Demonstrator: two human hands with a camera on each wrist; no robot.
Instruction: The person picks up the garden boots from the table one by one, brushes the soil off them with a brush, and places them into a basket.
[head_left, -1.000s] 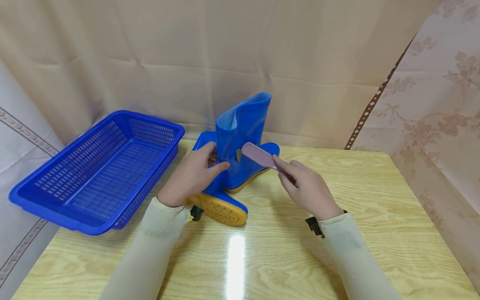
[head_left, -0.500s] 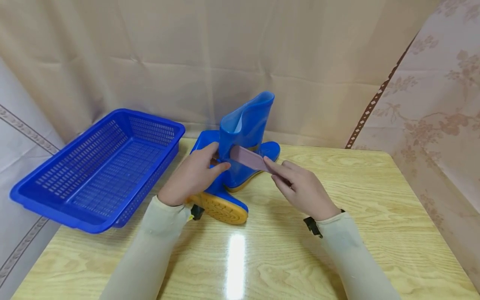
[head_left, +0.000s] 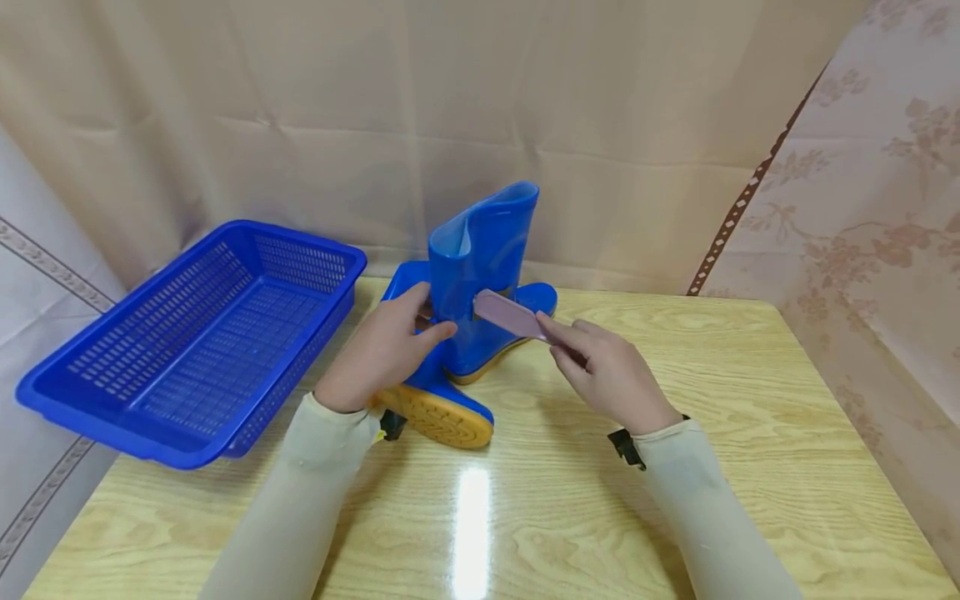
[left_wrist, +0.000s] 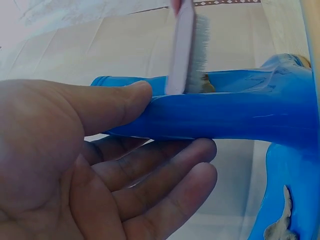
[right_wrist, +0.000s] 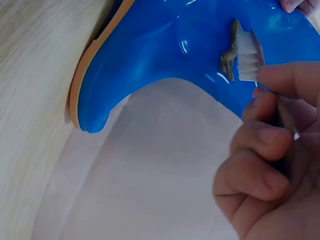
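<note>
A blue rubber boot [head_left: 483, 258] stands upright at the table's far middle. My left hand [head_left: 397, 342] grips its shaft, thumb on the near side and fingers behind [left_wrist: 150, 165]. My right hand [head_left: 603, 371] holds a pink brush [head_left: 508, 313] by its handle. The white bristles [right_wrist: 246, 54] press on a brown mud smear [right_wrist: 228, 56] on the shaft. A second blue boot [head_left: 435, 400] lies on its side under my left wrist, yellow sole facing me, with a mud patch [left_wrist: 280, 225] on it.
A blue slotted plastic basket [head_left: 195, 342] sits at the table's left edge, overhanging it. The glossy wooden table [head_left: 675, 500] has bare room at the front and right. Beige cloth hangs close behind and on both sides.
The brush slid left across the boot shaft, then back a little to the right. The upright boot rocked slightly. My left hand kept its grip.
</note>
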